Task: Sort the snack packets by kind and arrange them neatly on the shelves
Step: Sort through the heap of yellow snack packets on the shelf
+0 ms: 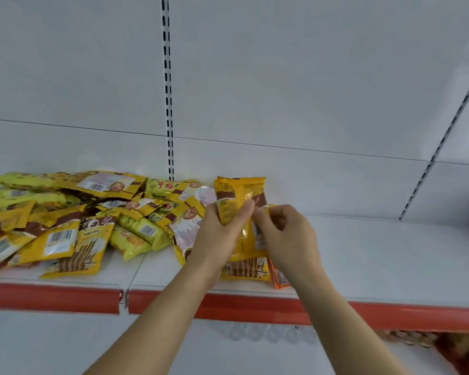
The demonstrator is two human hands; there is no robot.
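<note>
A: White metal shelf [376,255], red price strip [255,307] along the front edge, white back panel [282,77] with a slotted upright [168,90]. Second slotted upright [444,136] far right.

B: Packets?

A: Loose heap of yellow snack packets [65,220] on the left half of the shelf, overlapping, several barcode side up. One wafer-stick packet [76,255] lies at the heap's front, near the edge.

B: Hands?

A: Both over the shelf middle, just right of the heap. Left hand [217,236] grips an upright yellow-and-brown packet [238,196], thumb across its front. Right hand [284,234] has fingers curled, pinching the edge of a yellow packet right beside it; exactly which packet it pinches, cannot tell, they overlap.

B: Under the hands?

A: Flat yellow wafer packet [247,269] on the shelf, and an orange packet [280,278] touching its right side, partly hidden by the right wrist.

B: Below?

A: Lower shelf, blurred brown packets [457,347] at bottom right.
</note>
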